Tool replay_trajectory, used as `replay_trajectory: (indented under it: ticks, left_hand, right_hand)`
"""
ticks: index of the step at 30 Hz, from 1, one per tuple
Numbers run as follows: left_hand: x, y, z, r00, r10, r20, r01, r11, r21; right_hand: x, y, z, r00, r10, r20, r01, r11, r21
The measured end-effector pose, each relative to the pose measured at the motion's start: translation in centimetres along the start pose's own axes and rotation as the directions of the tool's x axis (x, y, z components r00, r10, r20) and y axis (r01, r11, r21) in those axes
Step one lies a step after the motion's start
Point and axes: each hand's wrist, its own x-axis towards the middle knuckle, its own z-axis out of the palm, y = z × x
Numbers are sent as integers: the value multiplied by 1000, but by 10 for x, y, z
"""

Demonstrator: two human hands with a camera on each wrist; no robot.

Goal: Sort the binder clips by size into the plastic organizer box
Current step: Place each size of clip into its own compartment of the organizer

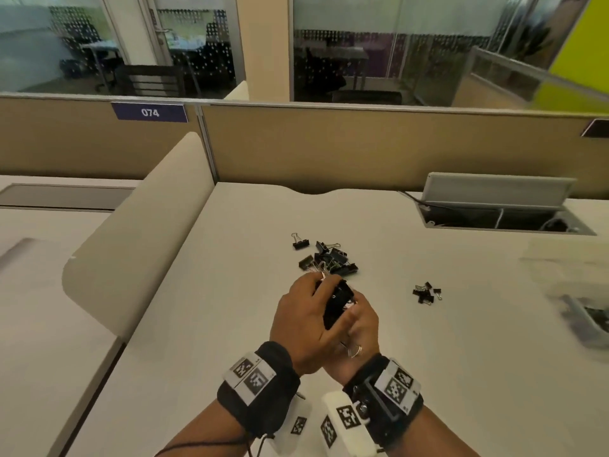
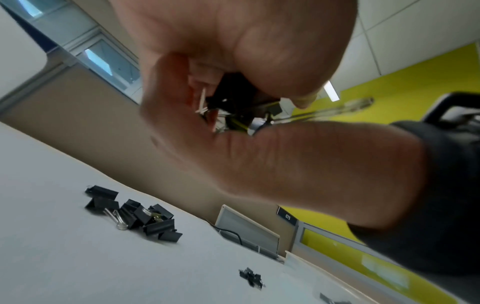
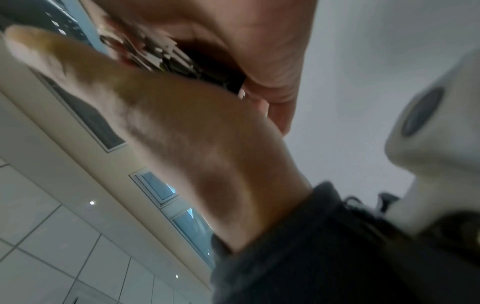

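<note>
Both hands, left hand and right hand, are curled round a bunch of large binder clips above the bench's near edge, judged gathered for carrying to the organizer box at the right edge.

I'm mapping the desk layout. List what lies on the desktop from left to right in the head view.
Lone binder clip → pile of large binder clips → cluster of small binder clips → plastic organizer box, blurred at the right edge.

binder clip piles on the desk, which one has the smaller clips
The small heap of tiny black binder clips lying alone toward the right. The heap of larger black binder clips sits further back, just beyond both hands, and its clips are clearly bigger.
</note>
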Motion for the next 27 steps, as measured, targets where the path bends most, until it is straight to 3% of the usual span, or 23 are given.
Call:
replay_trajectory:
  ticks: [3,7,15,22,24,27]
  left_hand:
    - [-3,-3,6,995,-47,83,45,999,19]
    - [-9,4,13,988,-18,154,28,998,-58]
    - [-6,60,39,985,66,157,-28,972,-235]
    - [11,107,56,960,142,240,-135,990,-45]
    - [17,121,66,962,147,231,-143,989,-36]
    - [28,140,86,981,144,129,-115,972,-206]
  right_hand:
    - [-9,-10,-5,994,91,63,-98,988,118]
    - [-17,-11,-12,997,22,79,-34,988,154]
    - [-42,-36,-49,991,-98,86,83,984,159]
    - [-70,-83,-81,989,-147,27,142,979,146]
    - [-71,-96,-94,988,-145,-61,152,980,128]
    - [-69,-122,-118,981,-190,-34,192,945,266]
